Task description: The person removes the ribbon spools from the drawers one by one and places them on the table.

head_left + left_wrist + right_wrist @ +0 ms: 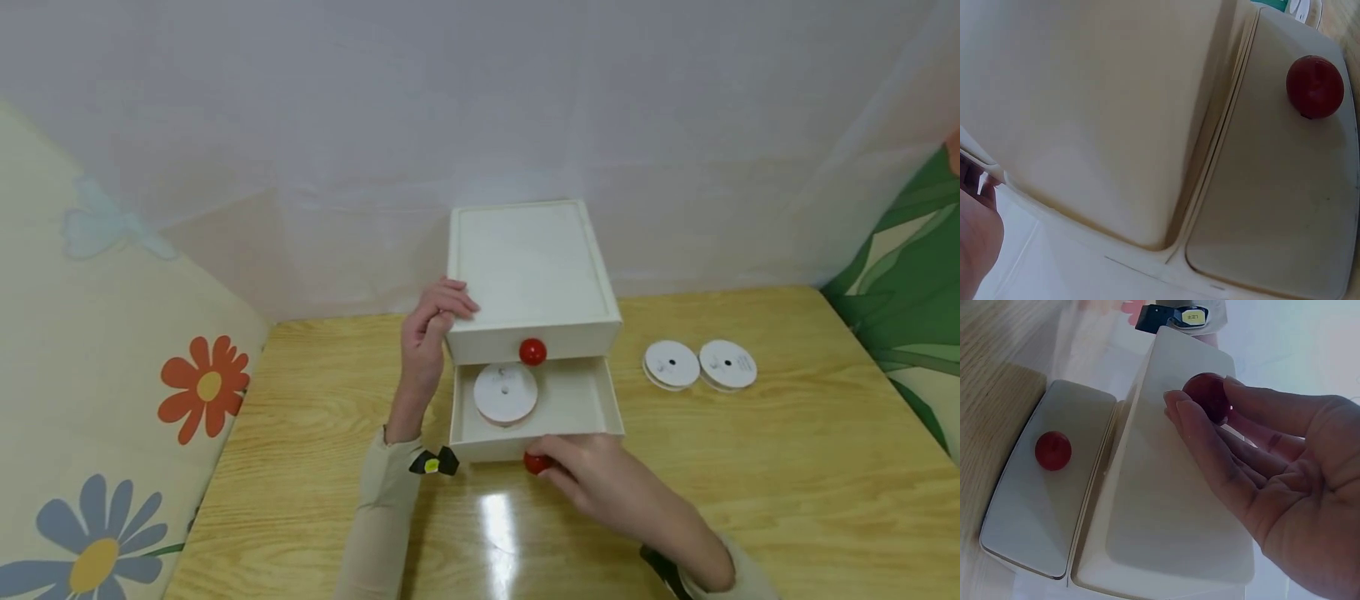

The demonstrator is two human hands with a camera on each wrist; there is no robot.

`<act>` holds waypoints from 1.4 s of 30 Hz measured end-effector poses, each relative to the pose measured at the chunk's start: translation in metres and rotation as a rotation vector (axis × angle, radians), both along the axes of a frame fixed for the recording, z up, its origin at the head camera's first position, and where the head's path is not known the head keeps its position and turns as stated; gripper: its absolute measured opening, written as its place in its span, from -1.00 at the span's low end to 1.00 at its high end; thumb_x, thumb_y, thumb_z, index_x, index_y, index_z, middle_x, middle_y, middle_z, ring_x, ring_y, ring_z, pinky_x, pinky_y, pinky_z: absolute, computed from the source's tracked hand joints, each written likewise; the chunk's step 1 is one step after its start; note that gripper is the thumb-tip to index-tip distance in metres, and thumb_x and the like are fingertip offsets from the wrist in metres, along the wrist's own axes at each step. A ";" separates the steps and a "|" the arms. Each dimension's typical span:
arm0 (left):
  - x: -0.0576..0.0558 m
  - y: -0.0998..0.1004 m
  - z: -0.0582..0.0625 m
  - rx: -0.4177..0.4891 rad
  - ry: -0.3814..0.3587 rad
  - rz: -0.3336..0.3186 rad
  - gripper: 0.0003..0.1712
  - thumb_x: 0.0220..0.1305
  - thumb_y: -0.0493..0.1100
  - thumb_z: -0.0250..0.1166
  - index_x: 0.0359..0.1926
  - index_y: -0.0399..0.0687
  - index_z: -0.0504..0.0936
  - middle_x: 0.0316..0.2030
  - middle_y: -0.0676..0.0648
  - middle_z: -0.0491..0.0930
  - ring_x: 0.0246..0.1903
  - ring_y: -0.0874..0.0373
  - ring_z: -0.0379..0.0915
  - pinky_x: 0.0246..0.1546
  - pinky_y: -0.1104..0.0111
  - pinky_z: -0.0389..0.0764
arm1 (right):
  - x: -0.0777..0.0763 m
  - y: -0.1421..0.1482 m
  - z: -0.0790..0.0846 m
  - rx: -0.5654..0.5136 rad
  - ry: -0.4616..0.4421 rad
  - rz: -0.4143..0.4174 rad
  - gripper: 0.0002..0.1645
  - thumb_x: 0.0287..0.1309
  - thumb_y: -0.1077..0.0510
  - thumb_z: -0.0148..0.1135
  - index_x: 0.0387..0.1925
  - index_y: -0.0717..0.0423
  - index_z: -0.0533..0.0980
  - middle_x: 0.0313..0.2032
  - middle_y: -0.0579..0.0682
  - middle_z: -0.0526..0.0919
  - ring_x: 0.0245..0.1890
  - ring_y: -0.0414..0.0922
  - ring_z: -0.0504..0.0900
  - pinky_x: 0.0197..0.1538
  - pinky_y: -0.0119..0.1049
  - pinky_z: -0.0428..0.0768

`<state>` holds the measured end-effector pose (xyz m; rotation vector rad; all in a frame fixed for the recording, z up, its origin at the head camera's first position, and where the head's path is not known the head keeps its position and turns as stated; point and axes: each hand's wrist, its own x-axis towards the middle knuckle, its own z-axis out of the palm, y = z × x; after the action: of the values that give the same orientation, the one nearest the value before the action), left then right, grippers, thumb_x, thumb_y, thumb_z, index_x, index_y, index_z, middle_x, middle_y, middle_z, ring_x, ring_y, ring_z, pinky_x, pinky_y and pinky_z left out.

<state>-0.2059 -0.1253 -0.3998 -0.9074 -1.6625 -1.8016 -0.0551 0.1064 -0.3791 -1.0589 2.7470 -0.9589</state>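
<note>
A small white two-drawer cabinet (528, 258) stands on the table with its lower drawer (581, 400) pulled out. Inside that drawer, toward its left, lies a flat white spool (505, 392) with a hole in its middle. My right hand (600, 479) pinches the red round knob (536, 463) of the lower drawer between thumb and fingers; the right wrist view shows this knob (1207, 395) in the grip. My left hand (438, 321) rests on the cabinet's left top edge, its fingers lying on the top. The upper drawer (487, 343) is closed, with its own red knob (533, 352).
Two more white spools (672, 364) lie side by side on the wooden table (787, 467), right of the cabinet. A pale cloth wall (360, 167) rises behind the cabinet. Flower-printed panels (97, 375) border the table on the left, and a leaf-printed panel (907, 275) on the right.
</note>
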 end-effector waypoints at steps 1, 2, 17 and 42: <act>0.000 0.000 0.000 0.000 0.001 -0.003 -0.70 0.30 -0.31 -0.05 -0.39 -0.43 0.55 -0.19 0.13 0.67 0.13 0.02 0.46 0.46 -0.08 0.16 | 0.001 0.000 0.000 -0.002 -0.005 -0.004 -0.74 0.23 0.33 0.38 -0.03 0.17 0.67 -0.14 -0.02 0.79 -0.14 -0.20 0.74 -0.10 -0.30 0.74; 0.000 0.001 0.000 0.001 0.002 -0.006 -0.70 0.31 -0.31 -0.05 -0.39 -0.43 0.55 -0.19 0.13 0.67 0.14 0.02 0.46 0.47 -0.09 0.15 | 0.002 0.001 0.000 -0.005 -0.008 -0.004 -0.74 0.23 0.34 0.38 -0.03 0.17 0.67 -0.13 -0.02 0.79 -0.13 -0.19 0.74 -0.09 -0.30 0.74; 0.001 0.000 -0.001 0.008 -0.010 0.003 -0.71 0.29 -0.32 -0.06 -0.39 -0.44 0.55 -0.18 0.15 0.68 0.14 0.03 0.46 0.45 -0.06 0.18 | 0.018 0.006 -0.007 -0.037 0.036 0.040 -0.74 0.19 0.37 0.38 -0.08 0.13 0.67 -0.21 -0.05 0.79 -0.25 -0.33 0.69 -0.21 -0.41 0.72; 0.000 0.001 0.001 0.014 -0.002 -0.011 -0.71 0.29 -0.33 -0.06 -0.39 -0.43 0.55 -0.19 0.14 0.68 0.14 0.03 0.45 0.46 -0.05 0.18 | 0.029 0.010 -0.013 0.026 0.044 0.080 -0.75 0.19 0.32 0.41 -0.11 0.03 0.64 -0.34 -0.13 0.76 -0.39 -0.43 0.59 -0.39 -0.54 0.60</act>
<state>-0.2057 -0.1244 -0.3991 -0.9108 -1.6477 -1.8201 -0.0256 0.1164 -0.3925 -1.1901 2.7203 -0.8969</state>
